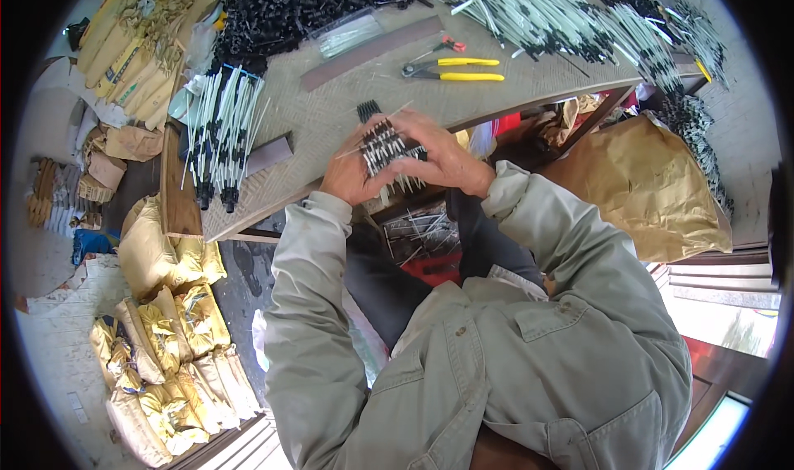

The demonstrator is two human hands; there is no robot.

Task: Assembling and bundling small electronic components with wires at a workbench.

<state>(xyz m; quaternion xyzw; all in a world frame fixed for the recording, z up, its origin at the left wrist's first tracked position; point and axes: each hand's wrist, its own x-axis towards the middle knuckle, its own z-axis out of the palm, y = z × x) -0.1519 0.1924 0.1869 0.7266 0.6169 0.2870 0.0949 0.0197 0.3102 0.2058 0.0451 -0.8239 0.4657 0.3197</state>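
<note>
Above the table's front edge, my left hand [346,171] and my right hand [442,157] are both closed around a bundle of black plastic pieces with thin white strips [385,147]. The bundle's black comb-like end sticks up past the fingers, and white tips hang below them. Farther back on the table [331,110] lie yellow-handled pliers [471,76] and a small red-handled tool [451,43]. To the left, a stack of white strips with black pieces [223,131] rests near the table's corner.
Black plastic parts [289,11] are heaped at the back, beside a large pile of white strips [529,19]. A long flat brown bar [372,52] lies mid-table. Brown paper [645,185] stands at right. Wrapped packages [169,354] are stacked on the floor at left.
</note>
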